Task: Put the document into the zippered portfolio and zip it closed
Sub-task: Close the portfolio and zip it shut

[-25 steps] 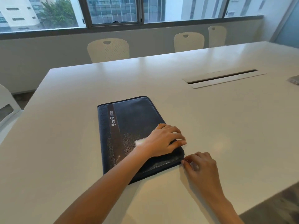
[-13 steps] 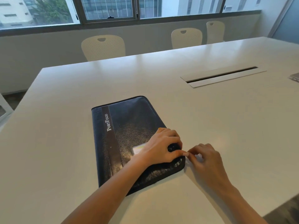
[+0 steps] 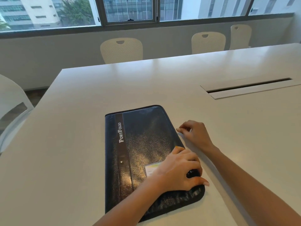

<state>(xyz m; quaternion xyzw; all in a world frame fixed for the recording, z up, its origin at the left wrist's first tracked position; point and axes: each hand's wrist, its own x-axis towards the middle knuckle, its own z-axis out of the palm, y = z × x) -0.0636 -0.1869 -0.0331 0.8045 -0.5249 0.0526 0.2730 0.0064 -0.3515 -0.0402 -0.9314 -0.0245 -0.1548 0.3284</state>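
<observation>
A dark blue portfolio [image 3: 143, 141] with a brown "PortFolio" band lies flat and folded shut on the white table [image 3: 65, 144]. My left hand [image 3: 177, 172] rests palm down on its near right corner, fingers spread over the cover, partly hiding a small pale label. My right hand [image 3: 193, 132] is at the portfolio's right edge, about halfway along it, thumb and forefinger pinched on the small zipper pull [image 3: 177, 129]. No document is visible; I cannot tell what is inside.
A long cable slot [image 3: 249, 86] is set into the table at the right. Cream chairs [image 3: 121, 50] stand along the far side under the windows, and another chair [image 3: 11, 105] is at the left edge.
My right hand has slid from the portfolio's near right corner up along its right edge, still pinching the zipper pull. My left hand stays pressed on the near corner.
</observation>
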